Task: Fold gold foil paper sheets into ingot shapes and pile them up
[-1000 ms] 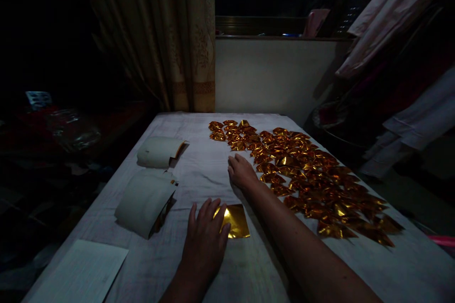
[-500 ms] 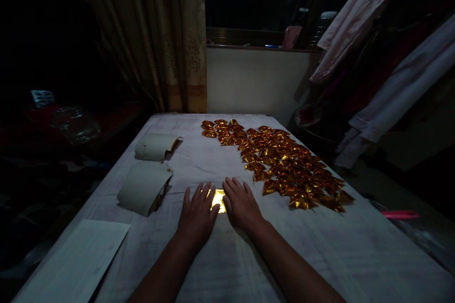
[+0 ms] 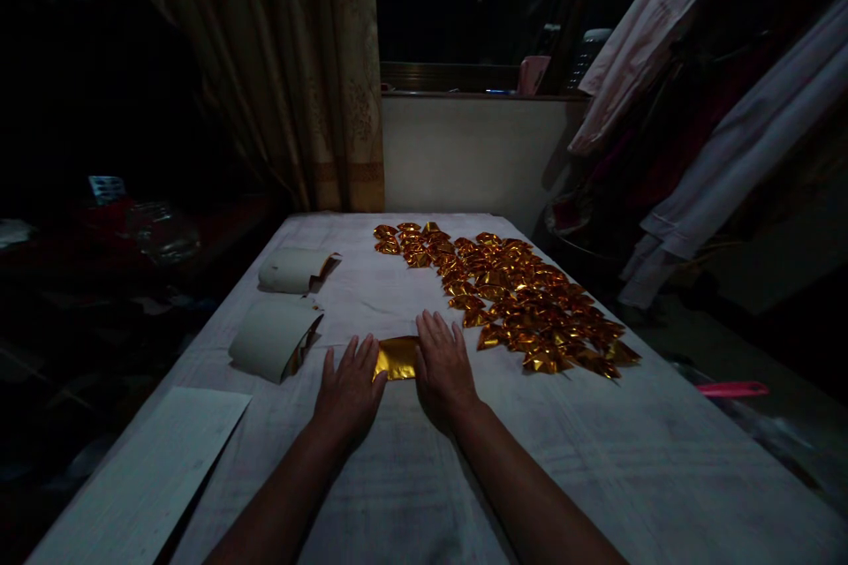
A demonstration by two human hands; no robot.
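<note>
A sheet of shiny gold foil paper (image 3: 397, 358) lies flat on the cloth-covered table (image 3: 397, 477). My left hand (image 3: 348, 382) rests on its left end, fingers stretched out. On the right end lies my right hand (image 3: 445, 362), palm down with the fingers extended. Both ends of the sheet are partly hidden under the hands. To the right and further back spreads a large group of folded gold foil pieces (image 3: 523, 282), each with pointed ends.
Two curved grey card pieces (image 3: 271, 337) (image 3: 295, 270) stand at the left. Nearer me lies a flat pale board (image 3: 146, 468). A curtain (image 3: 344, 71) and a low wall (image 3: 464, 150) close off the far end. Clothes (image 3: 715, 150) hang at the right, above a pink stick (image 3: 732, 389).
My hands have moved apart, the left one leftward, so more of the gold sheet shows between them. The bright glare on the sheet has faded. The view has shifted slightly.
</note>
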